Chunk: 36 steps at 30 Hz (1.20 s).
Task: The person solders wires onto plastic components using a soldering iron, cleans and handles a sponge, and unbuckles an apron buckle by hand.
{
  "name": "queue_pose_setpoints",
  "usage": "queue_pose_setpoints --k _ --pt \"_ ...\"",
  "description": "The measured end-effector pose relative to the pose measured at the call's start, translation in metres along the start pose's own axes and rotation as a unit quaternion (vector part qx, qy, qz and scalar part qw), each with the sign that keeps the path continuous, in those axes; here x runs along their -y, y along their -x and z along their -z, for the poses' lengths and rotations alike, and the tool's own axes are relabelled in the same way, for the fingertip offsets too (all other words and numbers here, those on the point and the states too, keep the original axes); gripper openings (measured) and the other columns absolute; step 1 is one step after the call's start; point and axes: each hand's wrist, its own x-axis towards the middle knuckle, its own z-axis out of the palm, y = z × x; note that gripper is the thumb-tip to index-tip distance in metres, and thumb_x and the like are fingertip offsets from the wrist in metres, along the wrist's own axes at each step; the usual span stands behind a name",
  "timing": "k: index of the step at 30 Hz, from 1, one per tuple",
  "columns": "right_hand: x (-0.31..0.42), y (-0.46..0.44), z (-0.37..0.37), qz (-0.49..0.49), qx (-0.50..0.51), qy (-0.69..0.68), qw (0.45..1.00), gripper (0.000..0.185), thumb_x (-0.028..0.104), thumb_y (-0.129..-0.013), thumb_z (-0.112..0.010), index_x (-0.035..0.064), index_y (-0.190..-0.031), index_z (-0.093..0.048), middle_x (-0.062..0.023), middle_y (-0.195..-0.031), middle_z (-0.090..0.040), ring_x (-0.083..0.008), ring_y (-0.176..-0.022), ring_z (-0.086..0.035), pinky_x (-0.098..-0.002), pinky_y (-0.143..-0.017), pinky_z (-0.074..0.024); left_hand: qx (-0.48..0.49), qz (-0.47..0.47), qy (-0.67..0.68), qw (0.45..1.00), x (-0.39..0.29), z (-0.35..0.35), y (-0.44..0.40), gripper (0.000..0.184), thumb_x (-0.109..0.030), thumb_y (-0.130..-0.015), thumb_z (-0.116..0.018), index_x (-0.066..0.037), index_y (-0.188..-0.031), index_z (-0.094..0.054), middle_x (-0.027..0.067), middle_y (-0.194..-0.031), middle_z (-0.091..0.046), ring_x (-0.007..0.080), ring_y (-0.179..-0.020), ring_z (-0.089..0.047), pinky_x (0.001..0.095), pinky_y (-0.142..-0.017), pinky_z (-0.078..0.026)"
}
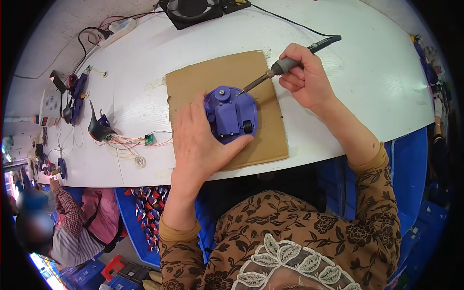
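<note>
A round purple plastic base [228,121] with a small black wheel and several screws lies on a brown cardboard sheet [212,72]. My left hand [198,137] is wrapped around the base's left and lower edge, thumb along the bottom, holding it against the cardboard. Pinched in my right hand [309,77] is a soldering iron [286,65], its cord running back across the table. The iron's tip points down and left at the upper right part of the base; whether it touches the plastic I cannot tell.
A black fan [191,10] stands at the table's far edge. Left of the cardboard sit a dark curved plastic part [99,126] and a small green circuit board [149,139] with thin wires. Blue bins [408,164] flank my seat; another person [77,227] works at the left.
</note>
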Motion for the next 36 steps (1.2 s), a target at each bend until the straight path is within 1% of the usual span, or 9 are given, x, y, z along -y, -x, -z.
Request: queue_pose_setpoints --k 3,4,7,8,11,15,18,21,36 --pt "-0.004 0.004 -0.004 0.001 -0.004 0.010 1.000 0.017 0.014 -0.080 -0.053 0.0065 -0.066 -0.050 0.0046 -0.046 -0.027 -0.0063 -0.040 -0.023 -0.0238 -0.041 -0.0211 -0.085 0.034 0.061 0.994 0.007 -0.005 0.010 0.047 -0.019 -0.076 -0.066 0.005 -0.110 -0.045 0.0206 -0.091 -0.052 0.0340 -0.085 -0.050 0.0397 -0.076 -0.041" --pt "-0.007 0.004 -0.003 0.000 -0.007 0.006 1.000 0.017 0.014 -0.080 -0.053 0.0067 -0.066 -0.049 0.0046 -0.046 -0.027 -0.0064 -0.040 -0.024 -0.0238 -0.041 -0.0212 -0.079 0.084 0.097 0.989 0.002 0.001 0.015 0.020 -0.005 -0.085 -0.053 0.005 -0.102 -0.050 0.0197 -0.090 -0.053 0.0324 -0.080 -0.052 0.0376 -0.069 -0.041" --pt "-0.015 0.003 -0.005 -0.009 -0.017 0.000 1.000 0.017 0.015 -0.080 -0.054 0.0068 -0.066 -0.049 0.0044 -0.046 -0.027 -0.0066 -0.041 -0.024 -0.0239 -0.041 -0.0214 -0.064 0.079 0.123 0.987 -0.004 0.001 0.024 0.008 0.001 -0.085 -0.051 0.003 -0.091 -0.054 0.0155 -0.088 -0.053 0.0296 -0.077 -0.052 0.0351 -0.063 -0.041" --pt "-0.018 0.003 -0.006 -0.014 -0.022 -0.002 1.000 0.017 0.015 -0.080 -0.054 0.0068 -0.066 -0.048 0.0043 -0.046 -0.027 -0.0066 -0.041 -0.024 -0.0239 -0.041 -0.0215 -0.096 0.046 0.120 0.987 -0.008 -0.002 0.025 0.007 0.004 -0.082 -0.055 0.001 -0.088 -0.059 0.0117 -0.083 -0.053 0.0254 -0.072 -0.052 0.0323 -0.060 -0.041" --pt "-0.027 0.005 -0.005 -0.021 -0.034 0.017 0.999 0.017 0.015 -0.080 -0.054 0.0065 -0.066 -0.048 0.0039 -0.047 -0.028 -0.0069 -0.040 -0.024 -0.0240 -0.041 -0.0214 -0.121 -0.042 0.112 0.985 -0.015 -0.010 0.026 0.010 0.004 -0.083 -0.056 0.001 -0.090 -0.062 0.0059 -0.072 -0.051 0.0137 -0.066 -0.049 0.0229 -0.060 -0.039" --pt "-0.026 0.004 -0.004 -0.015 -0.052 -0.017 0.998 0.017 0.015 -0.080 -0.053 0.0061 -0.066 -0.048 0.0034 -0.047 -0.029 -0.0069 -0.040 -0.024 -0.0241 -0.040 -0.0213 -0.181 0.019 0.092 0.979 0.002 -0.017 0.023 0.014 0.000 -0.074 -0.068 -0.005 -0.086 -0.066 0.0050 -0.068 -0.055 0.0172 -0.063 -0.050 0.0287 -0.064 -0.039" --pt "-0.028 0.004 -0.002 -0.022 -0.041 -0.018 0.999 0.017 0.015 -0.080 -0.053 0.0058 -0.067 -0.048 0.0031 -0.047 -0.029 -0.0070 -0.040 -0.024 -0.0242 -0.040 -0.0214 -0.205 0.113 0.161 0.959 0.000 -0.022 0.022 0.011 -0.003 -0.071 -0.071 -0.007 -0.080 -0.066 -0.0003 -0.061 -0.055 0.0135 -0.058 -0.049 0.0276 -0.067 -0.035" --pt "-0.029 0.006 -0.004 -0.025 -0.034 -0.002 0.999 0.017 0.016 -0.080 -0.052 0.0055 -0.067 -0.048 0.0029 -0.047 -0.029 -0.0072 -0.040 -0.024 -0.0243 -0.040 -0.0216 -0.205 0.090 0.105 0.969 0.001 -0.026 0.020 0.010 -0.006 -0.069 -0.072 -0.009 -0.073 -0.065 -0.0038 -0.057 -0.053 0.0104 -0.054 -0.047 0.0265 -0.068 -0.032" --pt "-0.032 0.007 -0.003 -0.015 -0.026 0.020 0.999 0.018 0.017 -0.083 -0.052 0.0049 -0.070 -0.049 0.0010 -0.051 -0.033 -0.0076 -0.042 -0.026 -0.0247 -0.041 -0.0227 -0.176 0.116 0.088 0.974 0.001 -0.030 0.012 0.011 -0.005 -0.064 -0.070 -0.011 -0.065 -0.061 -0.0057 -0.053 -0.043 0.0093 -0.051 -0.041 0.0278 -0.064 -0.028"
